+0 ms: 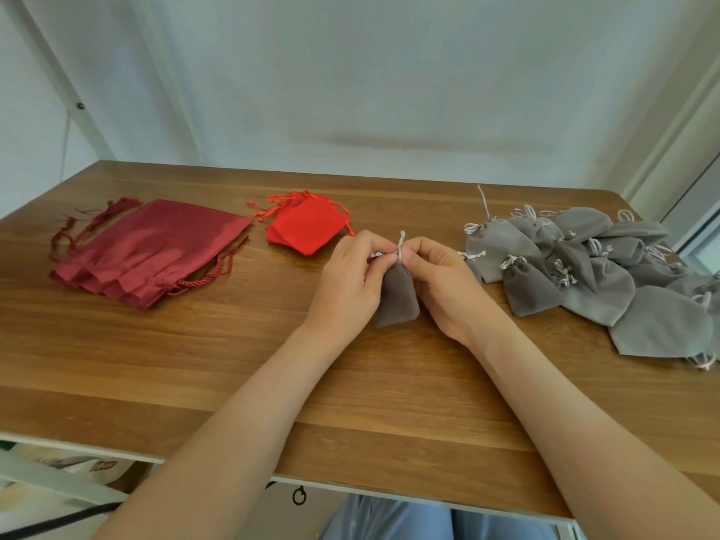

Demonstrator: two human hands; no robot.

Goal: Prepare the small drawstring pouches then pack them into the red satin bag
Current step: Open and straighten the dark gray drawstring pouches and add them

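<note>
Grey pouch (397, 296) is upright at mid-table (233, 364) as we pinch its drawstring (400, 245) at the neck, left hand (345, 284) and right hand (444, 284) each in a tight grip, red satin bag (152, 247) lying far left.

Your wooden table (195, 364) filling the middle, white wall (389, 72) at 12 o'clock, white strut (64, 79) at 10 o'clock, window (707, 243) at 3 o'clock, black ring (293, 496) at 6 o'clock.
</note>
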